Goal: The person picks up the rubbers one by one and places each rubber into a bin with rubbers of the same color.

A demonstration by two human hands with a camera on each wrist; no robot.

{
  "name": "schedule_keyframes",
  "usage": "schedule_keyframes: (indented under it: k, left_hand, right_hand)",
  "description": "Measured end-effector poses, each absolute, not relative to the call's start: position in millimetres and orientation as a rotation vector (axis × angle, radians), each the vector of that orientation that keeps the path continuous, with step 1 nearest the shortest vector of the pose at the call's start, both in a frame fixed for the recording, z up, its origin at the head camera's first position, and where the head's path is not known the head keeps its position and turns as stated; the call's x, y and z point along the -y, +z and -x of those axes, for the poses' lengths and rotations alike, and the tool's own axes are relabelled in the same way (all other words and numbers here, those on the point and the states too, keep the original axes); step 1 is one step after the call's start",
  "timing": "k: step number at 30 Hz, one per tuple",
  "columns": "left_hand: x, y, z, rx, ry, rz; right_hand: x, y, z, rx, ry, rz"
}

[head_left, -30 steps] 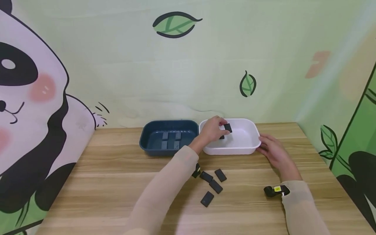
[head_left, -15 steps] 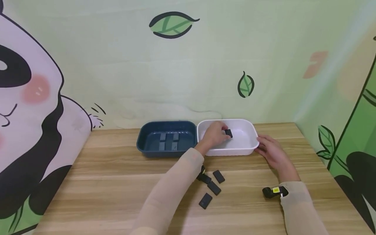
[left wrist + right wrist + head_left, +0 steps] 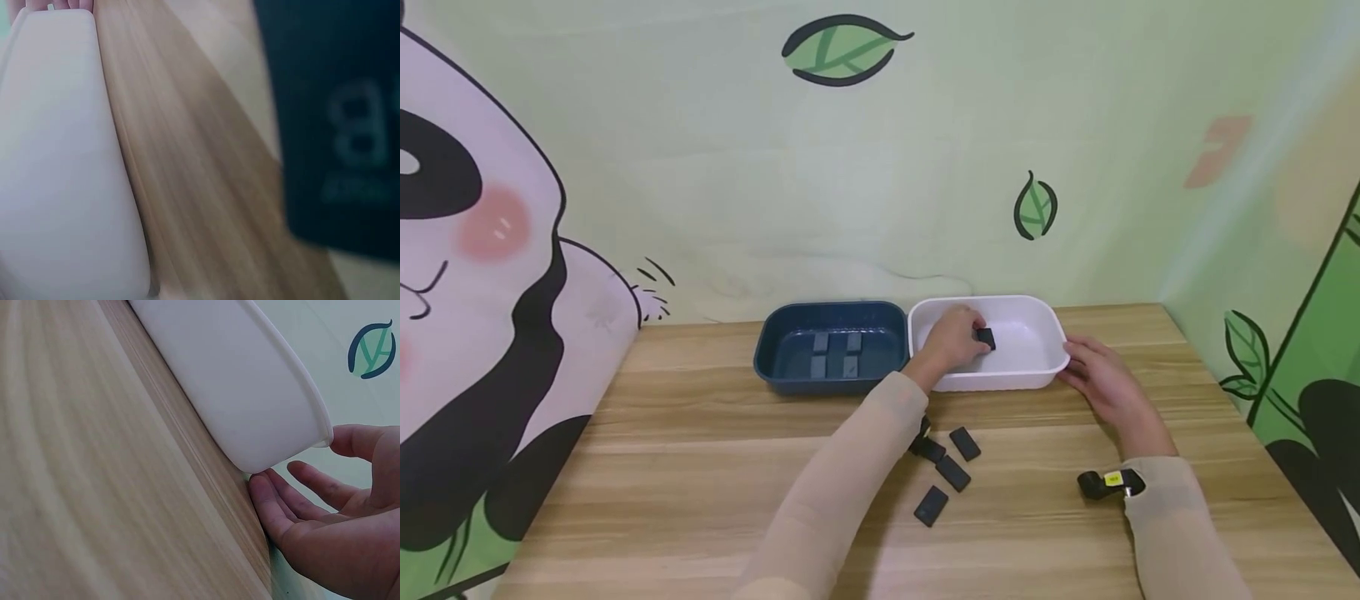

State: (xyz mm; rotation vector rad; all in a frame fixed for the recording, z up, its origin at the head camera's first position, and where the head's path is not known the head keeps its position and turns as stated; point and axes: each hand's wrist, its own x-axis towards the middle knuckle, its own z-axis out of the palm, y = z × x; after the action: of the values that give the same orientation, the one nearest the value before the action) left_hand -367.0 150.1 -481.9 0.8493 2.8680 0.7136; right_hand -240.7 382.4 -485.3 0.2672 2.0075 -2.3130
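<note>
In the head view my left hand [image 3: 953, 340] reaches into the white tray [image 3: 1037, 382] and pinches a small black block [image 3: 986, 338] low inside it. My right hand [image 3: 1102, 380] touches the tray's right end. The right wrist view shows the fingers of that hand [image 3: 337, 506] fairly straight against the end wall of the white tray [image 3: 237, 381]. The left wrist view has the tray's outer side [image 3: 62, 156], but not the pinched block. Whatever else lies under my left hand in the tray is hidden.
A dark blue tray [image 3: 831, 388] stands against the white tray's left side, with several grey blocks [image 3: 853, 342] inside. Several black blocks [image 3: 932, 506] lie on the wooden table [image 3: 700, 467] in front, one partly behind the left wrist. The patterned wall rises behind both trays.
My left hand has lowered the black block into the white tray, moving slightly right. My right hand stays at the tray's end.
</note>
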Motion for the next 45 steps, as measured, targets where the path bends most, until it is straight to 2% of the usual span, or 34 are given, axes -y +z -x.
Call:
schedule_keyframes:
  k: [26,45]
  left_hand:
    - [-150.6,-479.6,363.7,-2.932,0.614,-0.743]
    - [-150.5,-474.6,364.5,-2.915,0.628,-0.81]
  right_hand:
    - [-383.3,-488.2,243.1,-2.015,-2.315,-0.272]
    - [-384.7,-487.0,243.2,-1.999,-2.335,-0.258]
